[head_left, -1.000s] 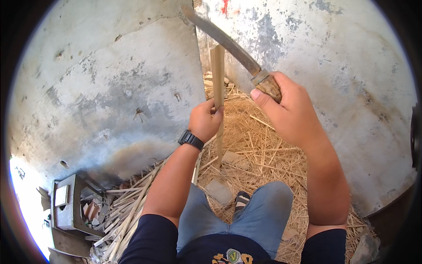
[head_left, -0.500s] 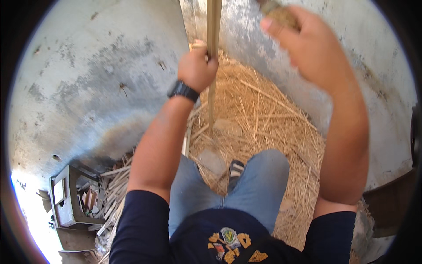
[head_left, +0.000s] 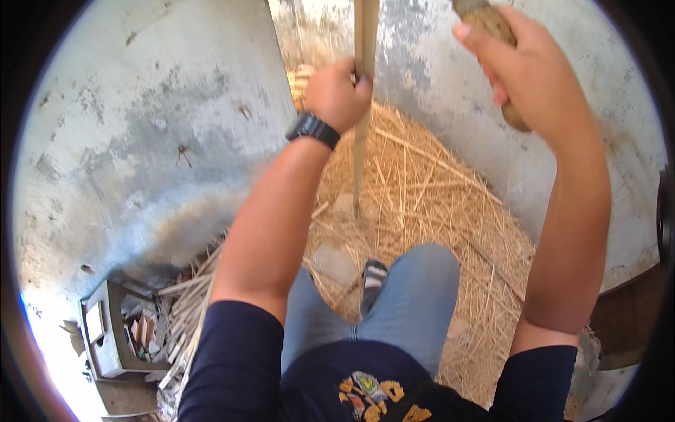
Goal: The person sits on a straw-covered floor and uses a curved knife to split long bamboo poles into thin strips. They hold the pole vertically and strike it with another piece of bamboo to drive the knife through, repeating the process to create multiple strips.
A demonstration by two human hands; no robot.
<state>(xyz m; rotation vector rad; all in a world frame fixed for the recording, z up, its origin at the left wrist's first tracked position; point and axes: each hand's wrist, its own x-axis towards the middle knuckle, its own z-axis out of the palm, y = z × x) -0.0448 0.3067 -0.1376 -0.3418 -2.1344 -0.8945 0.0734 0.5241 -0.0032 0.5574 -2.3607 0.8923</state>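
Note:
A long, narrow bamboo strip (head_left: 366, 32) stands almost upright in front of me, its lower end down by the straw-covered ground. My left hand (head_left: 337, 97), with a black watch on its wrist, is closed around the strip at about mid-height. To the right of it, my right hand (head_left: 545, 81) is raised and grips the rounded wooden handle (head_left: 492, 27) of a tool. The tool's working end lies past the top edge of the view, so its kind is hidden. The tool and the strip are apart in the visible part.
Thin bamboo shavings (head_left: 422, 169) cover the ground around my knees. A flat stone (head_left: 334, 264) lies near my foot. Weathered grey walls (head_left: 162, 105) rise on both sides. At lower left, a wooden box (head_left: 112, 330) holds scraps beside piled split sticks (head_left: 190, 306).
My left hand and the bamboo strip have shifted right. My right hand has moved right with the tool, and more of its wooden handle shows. Both grips are kept.

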